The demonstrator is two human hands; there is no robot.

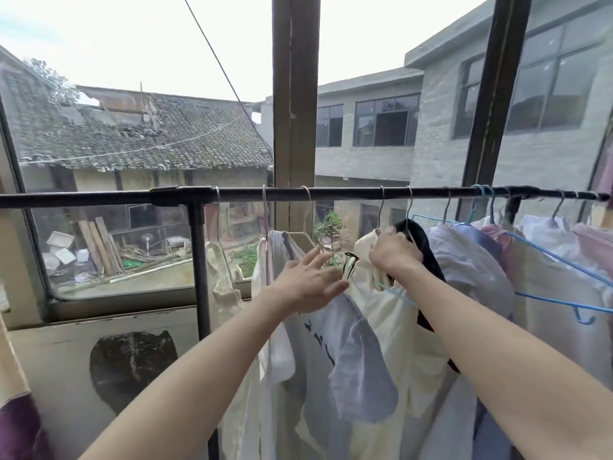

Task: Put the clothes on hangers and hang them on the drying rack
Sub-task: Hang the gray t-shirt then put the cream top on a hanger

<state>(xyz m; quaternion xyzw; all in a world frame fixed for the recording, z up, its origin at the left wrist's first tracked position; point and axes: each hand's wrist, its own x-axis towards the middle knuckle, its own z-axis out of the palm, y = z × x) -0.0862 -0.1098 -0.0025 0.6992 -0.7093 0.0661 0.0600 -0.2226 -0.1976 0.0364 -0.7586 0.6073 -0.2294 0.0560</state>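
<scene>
A black drying rack bar [331, 194] runs across the window at chest height, with several hangers hooked on it. A cream garment [391, 327] hangs from a metal hanger [381, 210] near the middle. My right hand [393, 249] grips the top of that garment at the hanger's shoulder, next to a black cloth [428, 257]. My left hand [311, 282] is spread with straight fingers and rests on a white and lavender shirt [331, 353] hanging just left. A bare white hanger [305, 227] hangs above that shirt.
More shirts on blue hangers [564, 300] crowd the right end of the bar. A beige garment [225, 280] hangs by the rack's black upright post [200, 267]. A window frame post [295, 94] stands behind. Purple cloth [16, 426] is at the lower left.
</scene>
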